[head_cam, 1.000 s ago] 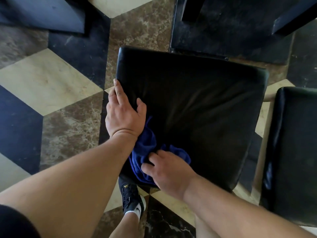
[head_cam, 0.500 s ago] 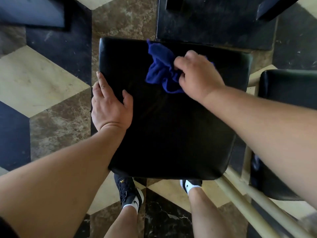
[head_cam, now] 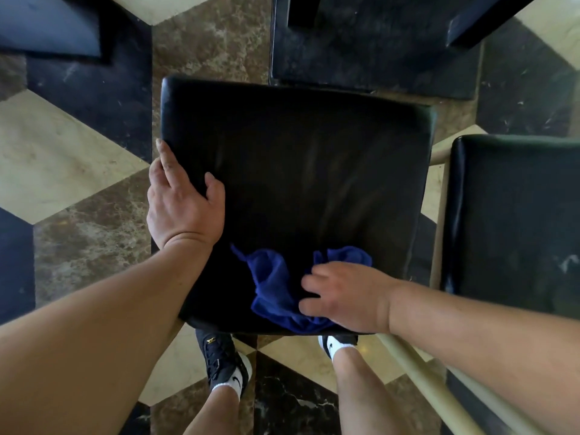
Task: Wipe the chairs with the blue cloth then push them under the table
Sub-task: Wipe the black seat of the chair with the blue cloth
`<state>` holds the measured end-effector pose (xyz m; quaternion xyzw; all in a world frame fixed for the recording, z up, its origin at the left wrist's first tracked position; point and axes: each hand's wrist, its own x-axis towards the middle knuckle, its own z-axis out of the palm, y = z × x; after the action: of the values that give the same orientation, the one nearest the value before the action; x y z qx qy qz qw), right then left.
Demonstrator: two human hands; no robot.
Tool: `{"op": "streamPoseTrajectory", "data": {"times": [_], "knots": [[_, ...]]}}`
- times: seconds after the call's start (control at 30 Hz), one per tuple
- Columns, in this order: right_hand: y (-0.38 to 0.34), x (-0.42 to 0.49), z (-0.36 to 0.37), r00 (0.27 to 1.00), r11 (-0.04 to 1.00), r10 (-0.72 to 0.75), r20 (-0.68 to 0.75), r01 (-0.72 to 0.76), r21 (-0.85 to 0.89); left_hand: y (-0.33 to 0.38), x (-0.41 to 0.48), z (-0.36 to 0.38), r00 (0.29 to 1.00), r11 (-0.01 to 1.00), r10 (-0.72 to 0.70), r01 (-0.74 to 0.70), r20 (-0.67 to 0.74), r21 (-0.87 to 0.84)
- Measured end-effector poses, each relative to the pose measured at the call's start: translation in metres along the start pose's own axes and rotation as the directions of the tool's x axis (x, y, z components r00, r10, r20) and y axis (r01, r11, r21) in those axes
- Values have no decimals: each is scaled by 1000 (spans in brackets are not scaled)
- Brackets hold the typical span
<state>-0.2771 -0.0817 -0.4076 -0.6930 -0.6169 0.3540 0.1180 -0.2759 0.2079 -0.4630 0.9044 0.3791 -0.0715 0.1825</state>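
A chair with a black leather seat [head_cam: 307,171] stands right below me. My left hand [head_cam: 182,205] grips the seat's left edge, thumb on top and fingers down the side. The crumpled blue cloth [head_cam: 276,287] lies on the seat's near edge. My right hand [head_cam: 345,296] presses on the cloth, fingers bunched into it. A second black chair seat [head_cam: 514,221] stands close on the right.
The dark table base [head_cam: 373,51] and its legs stand on the floor just beyond the chair. A pale wooden chair rail [head_cam: 426,390] runs diagonally at the lower right. My feet in black shoes [head_cam: 222,362] are under the seat's near edge on the patterned marble floor.
My right hand has dragged the blue cloth from the seat's far edge back to its near edge. My left hand has kept its hold on the left edge.
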Motion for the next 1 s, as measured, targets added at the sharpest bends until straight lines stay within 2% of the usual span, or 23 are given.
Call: {"op": "streamPoseTrajectory", "data": {"times": [0.1,0.17,0.23,0.27,0.33,0.43,0.5,0.53,0.57,0.77,0.87,1.0], "knots": [[19,-3,-16,999,998,-33,11,34,-46,1,0,0,1000,1000,1,-1,5,-4],[41,-3,-33,996,996,53,-75,-58,-69,0,0,1,1000,1000,2,-2,-4,-5],[66,-4,-54,962,973,196,-188,-214,-80,0,0,2,1000,1000,3,-3,-12,-2],[79,-5,-63,922,949,288,-257,-312,-53,-1,1,3,1000,1000,1,-1,-12,2],[107,-6,-83,793,868,473,-384,-495,48,-1,1,4,1000,1000,-8,9,-15,11],[144,-8,-106,586,729,649,-485,-661,177,-2,2,5,1000,1000,-14,14,-19,17],[152,-8,-109,515,678,691,-508,-706,206,-3,2,5,1000,1000,-13,14,-24,16],[148,-9,-106,508,671,691,-514,-714,198,-3,2,5,1000,1000,-12,12,-25,15],[142,-9,-101,523,679,683,-510,-712,179,-3,2,5,1000,1000,-11,11,-25,15],[79,-26,-54,735,807,571,-367,-585,84,-4,3,6,1000,1000,1,0,-31,13],[50,-36,-25,862,893,437,-258,-449,14,-5,2,7,999,1000,1,-1,-38,13],[18,-51,7,963,966,256,-86,-259,-14,-6,2,8,999,1000,10,-9,-42,12]]}}
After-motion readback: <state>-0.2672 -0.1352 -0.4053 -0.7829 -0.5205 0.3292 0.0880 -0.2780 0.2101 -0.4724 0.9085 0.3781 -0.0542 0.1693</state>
